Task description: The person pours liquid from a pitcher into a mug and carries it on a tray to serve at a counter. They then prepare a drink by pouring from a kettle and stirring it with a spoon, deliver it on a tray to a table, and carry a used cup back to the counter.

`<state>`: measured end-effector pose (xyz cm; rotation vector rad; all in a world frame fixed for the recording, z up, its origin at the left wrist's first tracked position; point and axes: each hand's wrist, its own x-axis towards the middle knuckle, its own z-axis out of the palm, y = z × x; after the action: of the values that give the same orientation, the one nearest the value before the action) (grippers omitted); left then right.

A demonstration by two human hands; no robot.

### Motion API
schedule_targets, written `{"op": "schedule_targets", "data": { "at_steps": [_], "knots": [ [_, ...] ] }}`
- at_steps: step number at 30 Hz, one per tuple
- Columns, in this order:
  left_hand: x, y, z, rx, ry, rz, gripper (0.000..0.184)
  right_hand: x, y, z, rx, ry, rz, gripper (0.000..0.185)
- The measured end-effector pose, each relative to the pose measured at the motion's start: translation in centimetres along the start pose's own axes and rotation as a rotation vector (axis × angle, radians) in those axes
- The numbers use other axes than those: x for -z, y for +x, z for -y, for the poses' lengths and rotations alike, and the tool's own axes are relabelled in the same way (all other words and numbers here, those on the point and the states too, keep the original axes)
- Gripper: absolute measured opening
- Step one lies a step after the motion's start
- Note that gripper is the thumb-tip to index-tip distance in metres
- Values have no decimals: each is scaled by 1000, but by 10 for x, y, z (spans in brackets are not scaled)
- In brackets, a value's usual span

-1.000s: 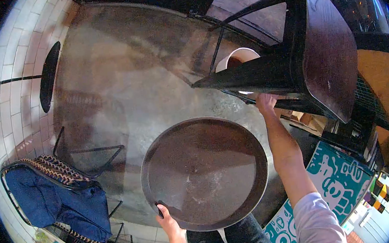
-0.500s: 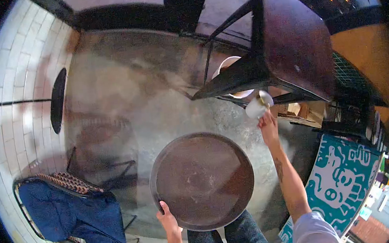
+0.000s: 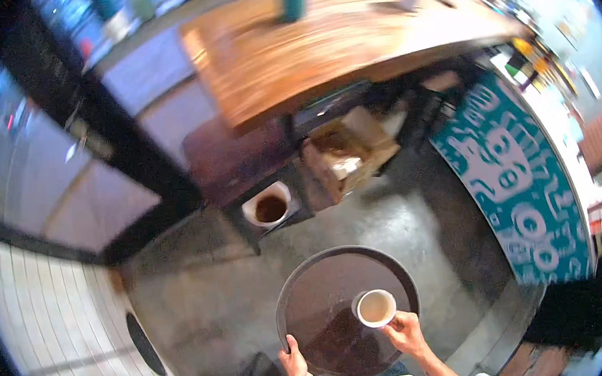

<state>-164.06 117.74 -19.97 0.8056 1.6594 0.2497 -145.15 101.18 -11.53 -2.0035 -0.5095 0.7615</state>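
Observation:
A round brown serving tray is held in front of my body. My left hand grips its left rim, with the thumb over the edge. In my right hand is a white cup, its mouth facing up and its inside pale beige. The cup is over the right part of the tray; I cannot tell whether its base touches the surface.
Ahead stands a wooden counter bearing a green cup. Below it are a white bin with brown contents and an open cardboard box. A teal patterned panel rises to the right, a tiled wall to the left.
The view has turned to the right. My right hand has brought the cup from beside the stool and bin back over the tray, and the cup is now upright. My left hand keeps the tray.

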Motion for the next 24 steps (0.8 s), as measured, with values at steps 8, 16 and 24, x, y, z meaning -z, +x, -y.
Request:
{"op": "schedule_targets", "data": {
  "at_steps": [8,16,24],
  "knots": [
    [-80,-104,13,-224,170,409,98,124,-122,-28,205,174,-361,15],
    [-224,-253,72,-316,198,893,63,299,-263,-91,109,297,-647,31],
    [-365,-388,153,-267,450,1098,64,405,-406,-196,-191,-81,-1583,16]
  ]
}}
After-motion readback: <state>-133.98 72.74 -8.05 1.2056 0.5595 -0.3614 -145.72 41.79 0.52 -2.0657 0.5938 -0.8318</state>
